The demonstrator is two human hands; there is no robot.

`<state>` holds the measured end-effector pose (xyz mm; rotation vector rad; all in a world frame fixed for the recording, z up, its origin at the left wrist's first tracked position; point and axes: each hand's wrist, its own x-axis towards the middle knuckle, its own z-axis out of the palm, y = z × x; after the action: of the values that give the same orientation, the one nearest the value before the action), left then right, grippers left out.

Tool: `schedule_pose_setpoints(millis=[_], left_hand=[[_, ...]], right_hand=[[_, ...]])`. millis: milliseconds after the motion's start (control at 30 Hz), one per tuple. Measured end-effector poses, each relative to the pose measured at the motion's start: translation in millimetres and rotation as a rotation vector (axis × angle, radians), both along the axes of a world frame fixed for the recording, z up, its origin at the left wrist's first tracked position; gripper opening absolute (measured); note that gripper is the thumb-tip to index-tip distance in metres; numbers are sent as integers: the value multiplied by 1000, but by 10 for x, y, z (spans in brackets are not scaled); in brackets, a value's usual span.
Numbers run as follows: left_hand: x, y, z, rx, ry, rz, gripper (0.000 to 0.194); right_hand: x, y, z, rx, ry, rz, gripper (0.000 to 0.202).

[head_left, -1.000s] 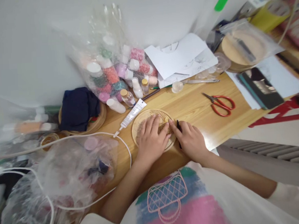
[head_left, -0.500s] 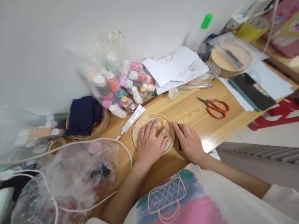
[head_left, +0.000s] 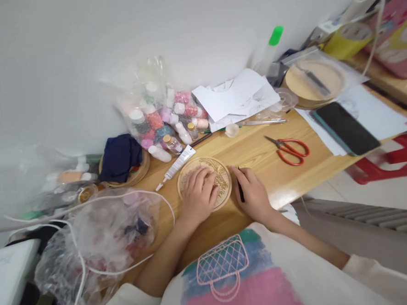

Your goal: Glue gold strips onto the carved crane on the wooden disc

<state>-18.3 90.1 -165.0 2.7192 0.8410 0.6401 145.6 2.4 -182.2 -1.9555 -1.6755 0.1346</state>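
Note:
A round pale wooden disc (head_left: 222, 173) with a raised gold line pattern lies on the table in front of me. My left hand (head_left: 199, 194) rests palm down over its left and lower part, fingers stretched out, hiding much of the pattern. Just off the disc's right edge, my right hand (head_left: 254, 193) is closed round a slim black tool (head_left: 241, 191). The tool's tip is too small to make out. A white glue-like tube (head_left: 176, 165) with a nozzle lies at the disc's upper left.
Red-handled scissors (head_left: 289, 151) and a phone (head_left: 347, 127) on papers lie to the right. Behind are a bag of small bottles (head_left: 153, 121) and white paper sheets (head_left: 238, 97). A white cable (head_left: 168, 205) and a crumpled plastic bag (head_left: 105, 236) sit at left.
My left hand has slid slightly toward me and left on the disc, uncovering more gold pattern. My right hand stays by the disc's right edge with the black tool. The view has shifted a little.

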Motion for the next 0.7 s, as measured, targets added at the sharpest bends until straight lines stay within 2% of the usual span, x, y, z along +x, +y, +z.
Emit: schedule_pose_setpoints(millis=[133,233,333,400,500,600,700], left_hand=[[-4,49,92,-76,-11,46,24],[-10,95,224,-182,-40,131,17],[14,107,328,-292,-105,272,14],[67,93,345,-346,-183,399,14],[200,78,313,-408,-321,591,16],[331,73,308,-470,-431,738,18],[402,26,354,-530,-503,848,18]], right_hand=[[97,-16,11,7,157,33,40],[265,6,66,-18,296,145,37],[488,82,161,-72,398,298,33],[643,156,216,-125,384,409,31],[864,292,228,-161,231,524,33],[1022,445,158,-89,172,573,32],[1084,548,81,7,246,582,28]])
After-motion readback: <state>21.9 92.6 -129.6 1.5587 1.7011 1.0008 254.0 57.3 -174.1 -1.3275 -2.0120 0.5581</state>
